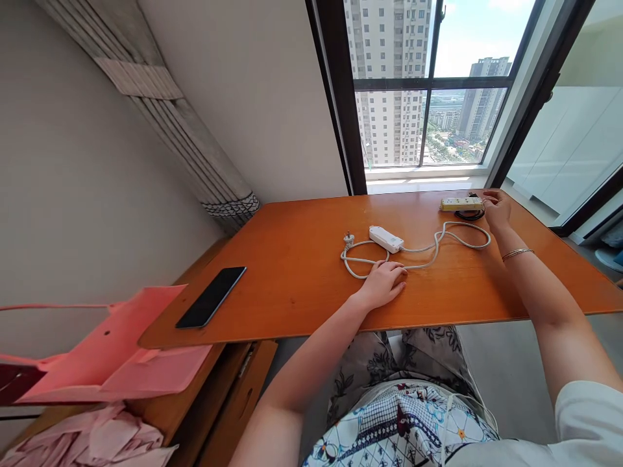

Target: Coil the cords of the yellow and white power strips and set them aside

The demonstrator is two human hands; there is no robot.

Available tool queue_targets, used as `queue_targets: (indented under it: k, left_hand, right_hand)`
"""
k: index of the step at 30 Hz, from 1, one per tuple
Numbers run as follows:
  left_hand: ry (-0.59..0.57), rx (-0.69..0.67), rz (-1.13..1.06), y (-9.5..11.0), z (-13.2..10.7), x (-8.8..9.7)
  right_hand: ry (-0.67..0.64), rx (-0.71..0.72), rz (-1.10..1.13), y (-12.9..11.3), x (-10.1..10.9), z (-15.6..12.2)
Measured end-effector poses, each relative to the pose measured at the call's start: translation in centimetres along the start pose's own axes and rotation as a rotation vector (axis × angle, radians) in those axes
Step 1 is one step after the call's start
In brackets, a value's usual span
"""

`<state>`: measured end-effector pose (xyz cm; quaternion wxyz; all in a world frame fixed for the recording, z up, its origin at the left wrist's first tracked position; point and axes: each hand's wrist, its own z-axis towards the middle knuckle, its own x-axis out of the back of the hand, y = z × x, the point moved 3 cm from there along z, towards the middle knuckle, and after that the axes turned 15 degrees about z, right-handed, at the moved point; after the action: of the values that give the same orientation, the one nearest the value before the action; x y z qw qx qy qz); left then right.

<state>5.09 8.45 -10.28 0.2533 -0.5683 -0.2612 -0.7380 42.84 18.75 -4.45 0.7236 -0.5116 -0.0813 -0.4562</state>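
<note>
My left hand [386, 284] lies on the wooden table with its fingers loosely extended, beside the white cord [419, 266] and touching or nearly touching it. The cord runs in loops to a white power strip [386, 239] and ends in a plug [348, 240] on the left. Farther back, my right hand [497, 209] is closed at the right end of a yellowish power strip [461, 204]; its fingertips are partly hidden. A coiled black cord [470, 215] lies against that strip.
A black tablet or large phone [211, 297] rests on the left of the orange-brown table [292, 259]. Left of the table are a pink bin-like holder [111, 344] and crumpled pink cloth [92, 438]. A window [428, 84] rises beyond the far edge.
</note>
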Motion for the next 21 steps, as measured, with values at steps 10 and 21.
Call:
queue_targets:
  k: [10,21]
  left_hand:
    - [0.037,-0.008,-0.038,0.0,0.3,0.2]
    - [0.093,0.062,-0.107,0.0,0.2,0.6]
  right_hand:
    - [-0.329,0.537,0.244,-9.1,-2.4,-16.0]
    - [-0.508,0.561,-0.139,-11.5,-3.3,-17.1]
